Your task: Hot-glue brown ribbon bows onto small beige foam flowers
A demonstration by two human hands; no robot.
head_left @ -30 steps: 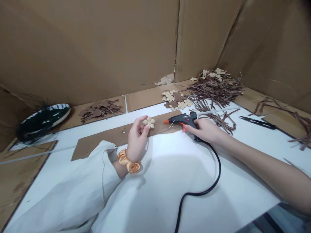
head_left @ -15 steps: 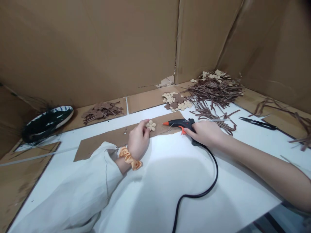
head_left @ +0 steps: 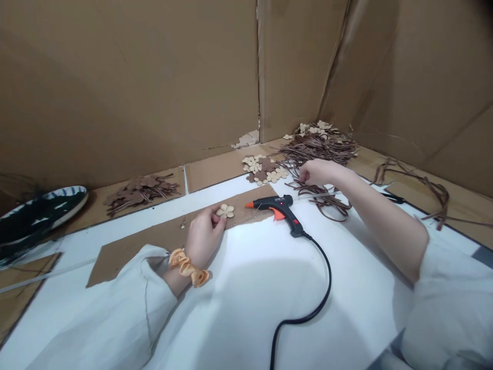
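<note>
Because strips (head_left: 321,149) beyond the gun (head_left: 276,202) lie tangled, curled right fingers (head_left: 304,174), hold unclear, may snag extras while left fingers (head_left: 220,224) pinch a flower (head_left: 225,210).

Open tabletop (head_left: 246,303) left of cord (head_left: 329,282), glue gun (head_left: 284,205) blocking farther back

The flower (head_left: 225,210) is cream; at its three o'clock the glue gun (head_left: 285,205) is black, nozzle (head_left: 249,205) and trigger (head_left: 278,214) orange; at nine, the plate's rim (head_left: 67,192) is white with blue stripes.
</note>
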